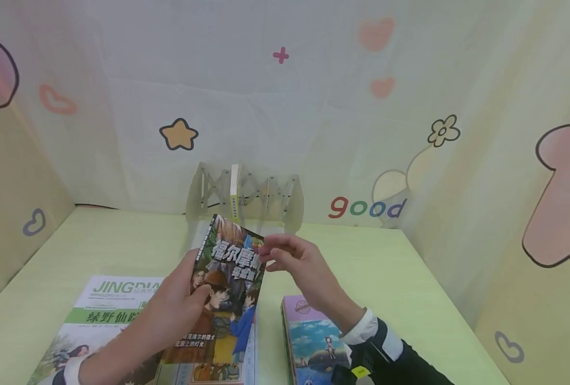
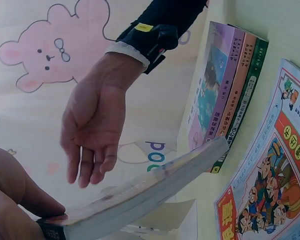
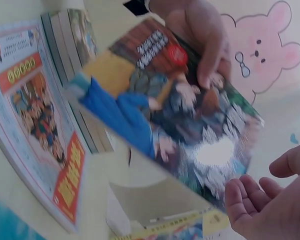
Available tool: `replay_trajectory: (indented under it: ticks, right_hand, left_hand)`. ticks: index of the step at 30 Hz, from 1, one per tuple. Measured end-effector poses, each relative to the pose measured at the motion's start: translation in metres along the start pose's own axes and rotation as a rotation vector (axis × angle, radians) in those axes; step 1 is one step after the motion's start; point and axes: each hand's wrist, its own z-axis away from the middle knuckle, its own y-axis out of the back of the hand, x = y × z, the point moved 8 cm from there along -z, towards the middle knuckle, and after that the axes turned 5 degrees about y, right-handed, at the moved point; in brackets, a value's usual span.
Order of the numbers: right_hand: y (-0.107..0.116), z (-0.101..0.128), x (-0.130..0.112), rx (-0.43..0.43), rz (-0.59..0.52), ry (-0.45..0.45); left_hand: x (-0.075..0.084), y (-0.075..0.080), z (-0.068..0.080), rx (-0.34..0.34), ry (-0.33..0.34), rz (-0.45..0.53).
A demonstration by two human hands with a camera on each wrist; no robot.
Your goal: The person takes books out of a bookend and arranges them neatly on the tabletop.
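Dark-covered, with cartoon figures and white Chinese lettering, the book (image 1: 227, 289) is held tilted above the green counter (image 1: 395, 267), just in front of the rack (image 1: 246, 198). The left hand (image 1: 174, 305) grips its left edge, thumb curled over the cover. The right hand (image 1: 297, 262) is at the book's top right corner with fingers loosely bent; the head view suggests the fingertips touch the corner, though the wrist views show the hand open and just apart from it, so contact is uncertain. One thin book (image 1: 235, 192) stands upright in the rack. Flat on the counter lie a green magazine (image 1: 102, 315) at left, a comic (image 1: 217, 371) under the held book, and a stack (image 1: 309, 337) of books at right.
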Motion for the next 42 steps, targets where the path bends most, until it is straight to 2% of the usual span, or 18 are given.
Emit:
replay_trajectory:
  ticks: [2, 7, 9, 14, 16, 22, 26, 33, 42]
  right_hand:
    - [0.010, -0.005, 0.001, 0.043, 0.021, -0.009]
    - [0.039, -0.021, 0.004, 0.142, 0.105, -0.017]
    - [0.051, -0.029, 0.004, 0.181, 0.146, -0.003]
    - [0.076, -0.047, -0.001, 0.274, 0.321, 0.068]
    - [0.083, -0.054, -0.001, 0.291, 0.382, 0.088]
    - [0.094, -0.072, 0.010, 0.315, 0.444, 0.104]
    - [0.095, -0.082, 0.022, 0.312, 0.489, 0.102]
    - [0.095, -0.091, 0.035, 0.280, 0.542, 0.094]
    - [0.094, -0.095, 0.045, 0.280, 0.515, 0.092]
  left_hand:
    - [-0.003, 0.007, 0.001, 0.008, -0.003, -0.005]
    - [-0.019, 0.020, 0.000, -0.007, 0.085, 0.069]
    - [-0.027, 0.024, 0.001, -0.025, 0.138, 0.108]
    - [-0.040, 0.036, 0.004, -0.033, 0.218, 0.176]
    - [-0.041, 0.040, 0.005, -0.028, 0.220, 0.191]
    - [-0.045, 0.048, 0.006, -0.020, 0.226, 0.246]
    - [-0.051, 0.051, 0.006, -0.009, 0.261, 0.298]
    - [-0.058, 0.040, 0.008, 0.021, 0.295, 0.468]
    - [-0.054, 0.012, 0.001, -0.039, 0.274, 0.536]
